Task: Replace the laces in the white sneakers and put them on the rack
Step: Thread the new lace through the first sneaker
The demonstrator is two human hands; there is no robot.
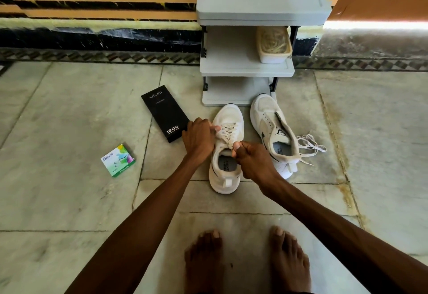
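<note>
The one camera sits on my head and looks forward and steeply down at the floor (69, 113). My bare feet (203, 261) lie at the bottom edge. My arms (143, 212) run up from the lower corners, and my left hand (199, 138) and right hand (252, 161) meet on a lace (228, 131) at frame centre, at arm's reach. The rack (245, 66) and wall (92, 4) fill the top. The wide lens bows the edges.

Forearms (150, 212) bare, feet (203, 261) bare w/ short nails; dark strip (254, 292) at btm edge, perhaps clothing.
</note>
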